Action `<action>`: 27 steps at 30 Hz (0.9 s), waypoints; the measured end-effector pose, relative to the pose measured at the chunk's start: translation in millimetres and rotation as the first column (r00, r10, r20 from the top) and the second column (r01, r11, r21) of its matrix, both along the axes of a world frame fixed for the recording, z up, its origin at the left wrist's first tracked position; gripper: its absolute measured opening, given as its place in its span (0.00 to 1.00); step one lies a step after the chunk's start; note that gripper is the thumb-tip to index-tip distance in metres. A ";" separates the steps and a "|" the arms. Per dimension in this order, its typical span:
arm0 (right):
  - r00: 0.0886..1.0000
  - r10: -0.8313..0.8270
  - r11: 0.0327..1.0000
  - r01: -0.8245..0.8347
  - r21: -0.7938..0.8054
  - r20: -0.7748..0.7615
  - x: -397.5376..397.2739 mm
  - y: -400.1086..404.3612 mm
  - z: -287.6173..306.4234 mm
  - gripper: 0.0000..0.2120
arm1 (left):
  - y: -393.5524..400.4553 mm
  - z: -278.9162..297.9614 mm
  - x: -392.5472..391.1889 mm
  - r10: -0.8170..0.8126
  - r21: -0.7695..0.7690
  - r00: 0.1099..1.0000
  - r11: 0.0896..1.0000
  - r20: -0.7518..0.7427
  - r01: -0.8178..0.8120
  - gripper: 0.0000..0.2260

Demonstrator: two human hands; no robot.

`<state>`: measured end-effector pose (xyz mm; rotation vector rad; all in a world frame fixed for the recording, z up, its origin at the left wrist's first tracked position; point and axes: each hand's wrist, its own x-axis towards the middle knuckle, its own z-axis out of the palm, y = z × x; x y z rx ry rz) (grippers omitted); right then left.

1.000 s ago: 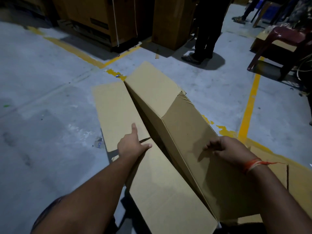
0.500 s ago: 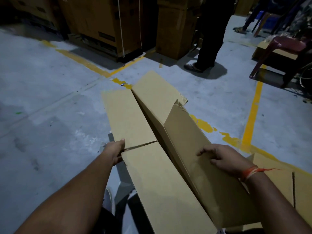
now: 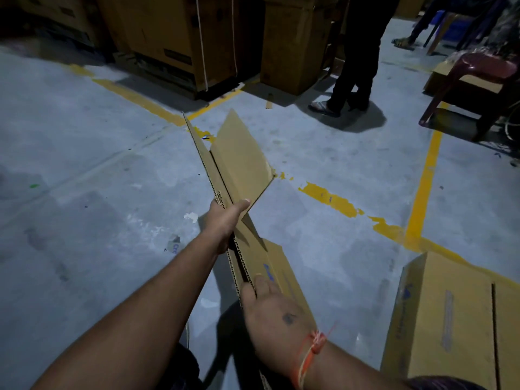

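Where the left hand [image 3: 225, 223] grips it, flattened brown carton [image 3: 242, 161]; corrugated edge up.

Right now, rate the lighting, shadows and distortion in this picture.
Head view: dim, cool light, the stacked cartons at the back nearly black. Head view: soft shadows lie around the standing person and under the cardboard box. Head view: wide-angle stretch toward the edges; left hand and right hand look sharp.
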<state>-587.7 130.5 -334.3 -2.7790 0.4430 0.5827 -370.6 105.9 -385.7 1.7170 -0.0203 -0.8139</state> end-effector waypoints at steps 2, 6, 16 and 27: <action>1.000 -0.021 0.989 0.021 0.147 -0.001 -0.7 -1.2 -0.6 0.45 | -0.3 1.4 1.3 0.007 0.026 0.998 1.000 0.067 -0.008 0.25; 0.991 -0.085 0.903 0.034 0.427 0.101 -4.5 -13.9 -12.3 0.54 | -5.4 0.4 -2.2 -0.033 -0.034 0.996 0.999 0.084 0.036 0.17; 0.897 -0.404 0.771 0.230 0.594 0.177 -1.5 -44.1 -19.5 0.52 | -0.2 -0.8 -5.9 -0.209 -0.366 0.978 0.909 0.013 0.199 0.18; 0.647 -0.755 0.547 0.714 0.436 -0.112 39.7 -169.0 -154.0 0.31 | 23.4 -92.2 75.5 -0.220 0.136 0.973 0.969 0.074 0.208 0.24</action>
